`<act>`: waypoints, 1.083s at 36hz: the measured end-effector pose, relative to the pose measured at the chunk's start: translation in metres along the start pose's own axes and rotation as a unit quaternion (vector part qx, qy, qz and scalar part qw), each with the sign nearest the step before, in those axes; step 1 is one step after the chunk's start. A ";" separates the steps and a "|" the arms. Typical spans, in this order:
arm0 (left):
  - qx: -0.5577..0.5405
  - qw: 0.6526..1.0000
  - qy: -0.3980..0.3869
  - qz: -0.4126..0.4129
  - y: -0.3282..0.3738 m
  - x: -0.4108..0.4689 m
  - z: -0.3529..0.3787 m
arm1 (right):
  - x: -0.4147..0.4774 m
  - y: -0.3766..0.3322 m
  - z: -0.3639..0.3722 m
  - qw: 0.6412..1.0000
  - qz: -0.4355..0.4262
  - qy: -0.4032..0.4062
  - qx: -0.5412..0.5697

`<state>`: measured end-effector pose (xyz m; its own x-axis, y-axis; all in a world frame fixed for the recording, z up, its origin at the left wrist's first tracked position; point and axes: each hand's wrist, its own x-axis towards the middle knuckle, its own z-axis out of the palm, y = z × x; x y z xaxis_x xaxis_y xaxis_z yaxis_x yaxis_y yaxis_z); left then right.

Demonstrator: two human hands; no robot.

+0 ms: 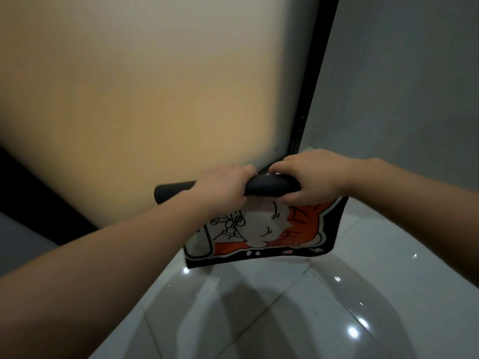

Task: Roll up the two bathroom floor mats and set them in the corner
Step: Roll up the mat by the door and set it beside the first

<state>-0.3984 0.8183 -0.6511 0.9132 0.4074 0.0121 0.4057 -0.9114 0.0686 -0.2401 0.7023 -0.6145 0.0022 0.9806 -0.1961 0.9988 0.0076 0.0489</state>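
A bathroom mat (261, 229) with an orange, white and black cartoon print is partly rolled into a dark tube at its top, held in the air above the floor. Its loose end hangs down towards me. My left hand (220, 187) grips the roll near its middle, with the roll's dark left end sticking out past my wrist. My right hand (308, 174) is wrapped over the roll's right end. Only this one mat is in view, apart from a pale edge (309, 149) behind my right hand that I cannot identify.
A frosted glass door (145, 94) with a black frame (308, 99) fills the left and centre. A grey wall (404, 81) stands on the right, meeting the door frame in a corner behind the mat. Glossy white floor tiles (298, 312) lie below.
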 end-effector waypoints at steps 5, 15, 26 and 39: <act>0.047 0.994 0.098 0.031 0.002 0.000 0.008 | 0.002 0.010 -0.005 0.977 0.048 -0.112 0.174; -0.085 0.993 -0.084 -0.003 -0.010 0.005 -0.002 | 0.002 -0.003 0.007 0.996 -0.006 0.064 -0.068; -0.125 0.989 -0.073 -0.022 -0.013 0.003 0.002 | 0.004 -0.002 0.009 0.997 -0.023 0.040 -0.068; 0.065 0.991 0.106 0.047 -0.007 -0.002 0.012 | 0.010 0.009 0.008 0.966 0.048 -0.103 0.234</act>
<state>-0.4025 0.8232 -0.6632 0.9237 0.3114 0.2232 0.3343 -0.9397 -0.0725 -0.2304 0.7105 -0.6239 0.0575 0.9119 -0.4064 0.9062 -0.2184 -0.3620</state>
